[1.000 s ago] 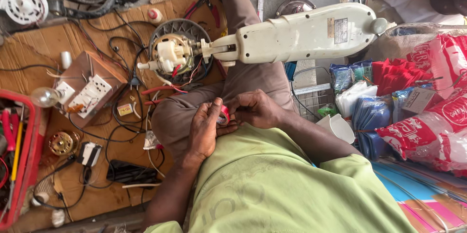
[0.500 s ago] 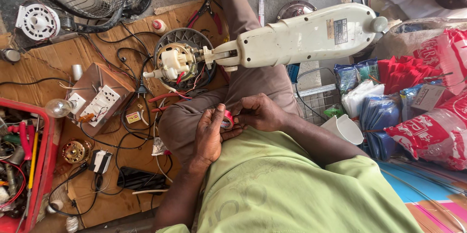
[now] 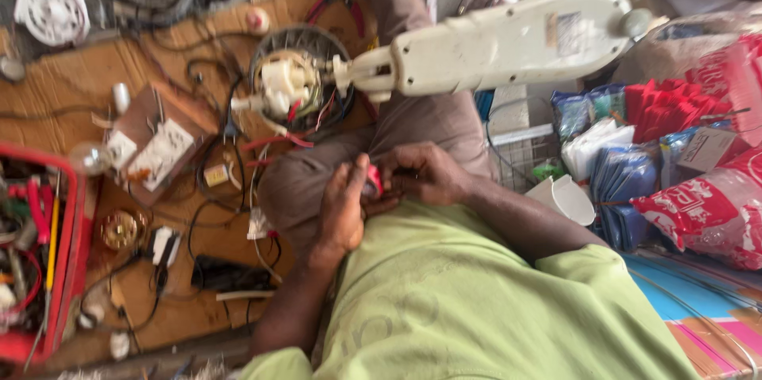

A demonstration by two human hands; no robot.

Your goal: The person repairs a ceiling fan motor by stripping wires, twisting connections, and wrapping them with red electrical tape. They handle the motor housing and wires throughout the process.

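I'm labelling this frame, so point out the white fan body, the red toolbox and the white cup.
white fan body (image 3: 508, 42), head view, middle of casing.
red toolbox (image 3: 77, 229), head view, right wall.
white cup (image 3: 567, 199), head view, rim.

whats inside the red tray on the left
The red tray holds a blurred jumble of tools and wires, one with a yellow handle. Its lower layers are covered, and part runs out of frame.

light green short-sleeved shirt (image 3: 476, 308), brown trousers (image 3: 429, 122)

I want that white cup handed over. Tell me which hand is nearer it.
Right. Both pinch a red part over the lap; the right hand is on the cup's side, the left hand beyond it.
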